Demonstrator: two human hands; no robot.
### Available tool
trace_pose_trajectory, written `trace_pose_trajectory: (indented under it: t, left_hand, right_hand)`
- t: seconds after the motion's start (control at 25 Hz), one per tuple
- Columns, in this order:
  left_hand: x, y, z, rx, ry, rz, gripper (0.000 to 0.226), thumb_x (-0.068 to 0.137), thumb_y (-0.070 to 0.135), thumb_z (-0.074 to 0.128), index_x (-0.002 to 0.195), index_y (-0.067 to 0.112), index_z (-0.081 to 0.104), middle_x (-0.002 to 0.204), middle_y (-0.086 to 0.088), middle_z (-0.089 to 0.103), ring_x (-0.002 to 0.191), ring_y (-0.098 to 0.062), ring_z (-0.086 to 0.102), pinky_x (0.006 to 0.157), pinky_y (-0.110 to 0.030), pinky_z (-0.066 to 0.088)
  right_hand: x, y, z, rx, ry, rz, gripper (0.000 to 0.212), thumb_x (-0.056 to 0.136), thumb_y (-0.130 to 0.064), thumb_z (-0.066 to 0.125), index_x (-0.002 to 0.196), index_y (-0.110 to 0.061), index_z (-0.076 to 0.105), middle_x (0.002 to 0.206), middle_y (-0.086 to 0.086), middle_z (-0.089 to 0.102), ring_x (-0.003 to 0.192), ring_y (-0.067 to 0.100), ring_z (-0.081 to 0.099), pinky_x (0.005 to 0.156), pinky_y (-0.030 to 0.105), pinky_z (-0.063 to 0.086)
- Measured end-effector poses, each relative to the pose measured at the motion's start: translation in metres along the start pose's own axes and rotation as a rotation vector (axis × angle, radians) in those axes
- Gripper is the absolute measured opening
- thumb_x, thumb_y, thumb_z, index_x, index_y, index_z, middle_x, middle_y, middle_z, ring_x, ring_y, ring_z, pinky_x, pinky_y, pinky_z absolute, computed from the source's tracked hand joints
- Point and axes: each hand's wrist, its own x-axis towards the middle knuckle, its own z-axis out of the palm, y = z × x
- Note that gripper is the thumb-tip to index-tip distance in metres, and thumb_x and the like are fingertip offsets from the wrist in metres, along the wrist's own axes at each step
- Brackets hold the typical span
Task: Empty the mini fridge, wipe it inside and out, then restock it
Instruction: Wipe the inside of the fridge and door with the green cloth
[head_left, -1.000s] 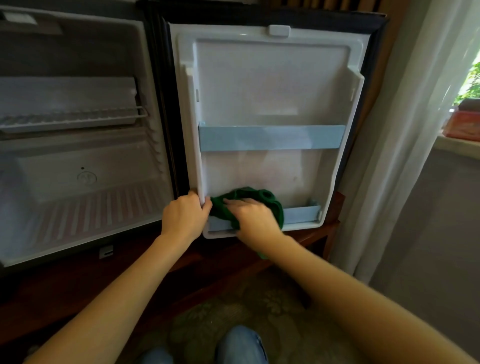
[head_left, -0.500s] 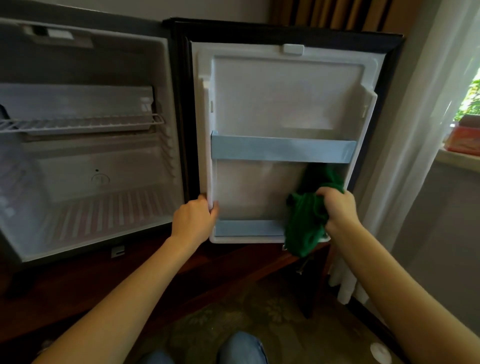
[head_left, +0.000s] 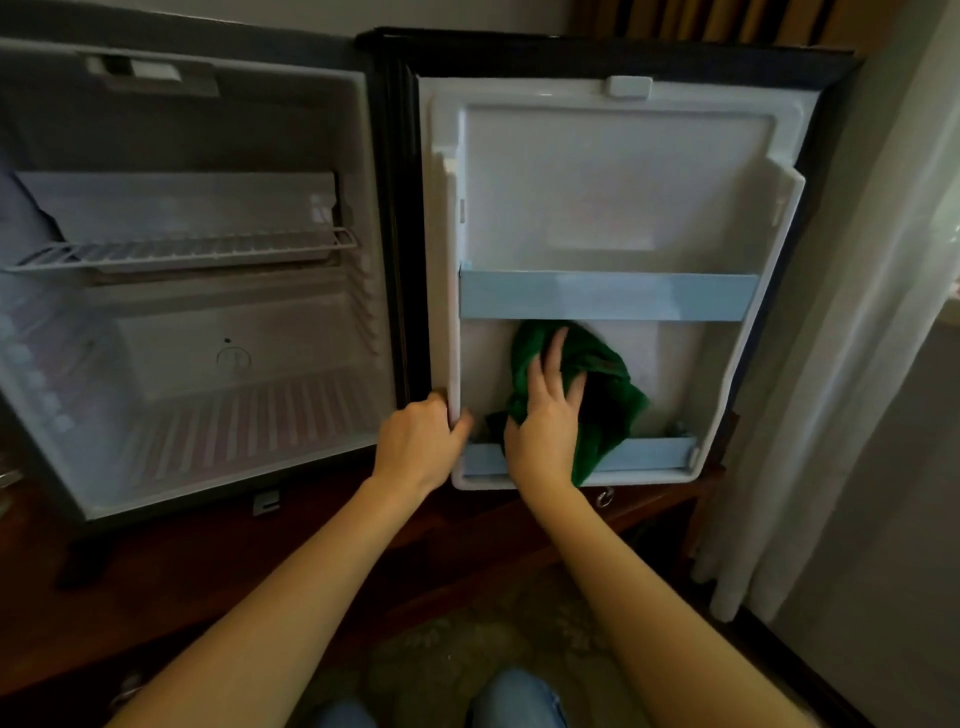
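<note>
The mini fridge (head_left: 208, 322) stands open, its white cavity bare except for a wire shelf (head_left: 182, 252). Its door (head_left: 613, 182) is swung open to the right, inner white liner facing me, with two pale blue rails. My left hand (head_left: 421, 441) grips the door's hinge-side edge near the bottom. My right hand (head_left: 550, 421) presses a green cloth (head_left: 597, 395) flat against the lower door panel, between the upper rail (head_left: 608, 295) and the bottom rail (head_left: 644, 452), fingers spread and pointing up.
The fridge sits in a dark wooden cabinet (head_left: 208, 571). A pale curtain (head_left: 841, 364) hangs just right of the door. Patterned carpet (head_left: 467, 649) and my jeans-clad knee (head_left: 519, 699) are below.
My right hand carried the cloth from the door's lower right corner back left and up onto the middle of the lower panel. The left hand kept its grip on the door edge.
</note>
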Motion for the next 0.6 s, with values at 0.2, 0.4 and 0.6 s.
trace_pose_trajectory:
  t: [0.2,0.4,0.6]
  left_hand:
    - [0.0,-0.002,0.0,0.068,0.016,0.006,0.032,0.097,0.035,0.046,0.103,0.007,0.058,0.085,-0.011,0.067,0.073,-0.029,0.064,0.055,-0.029,0.036]
    - [-0.002,-0.005,-0.005,0.137,0.036,0.046,0.04,0.099,0.04,0.039,0.105,0.006,0.058,0.084,-0.01,0.067,0.063,-0.024,0.058,0.05,-0.027,0.035]
    - [-0.004,-0.004,-0.007,0.166,0.031,0.048,0.04,0.1,0.04,0.037,0.111,0.007,0.058,0.086,-0.008,0.067,0.059,-0.015,0.047,0.042,-0.022,0.025]
  right_hand:
    - [-0.007,0.011,-0.012,-0.218,-0.118,-0.481,0.051,0.054,0.002,0.08,0.103,-0.011,0.071,0.114,0.001,0.069,0.108,0.033,0.062,0.061,0.038,0.059]
    - [0.007,0.032,-0.055,-0.197,-0.491,-0.412,0.02,0.086,-0.032,0.048,0.087,-0.017,0.062,0.082,0.003,0.064,0.08,0.026,0.06,0.063,0.035,0.047]
    - [0.029,0.081,-0.114,-0.258,-0.587,-0.035,0.008,0.091,-0.021,0.052,0.086,-0.017,0.057,0.078,0.002,0.061,0.072,0.021,0.059,0.062,0.028,0.047]
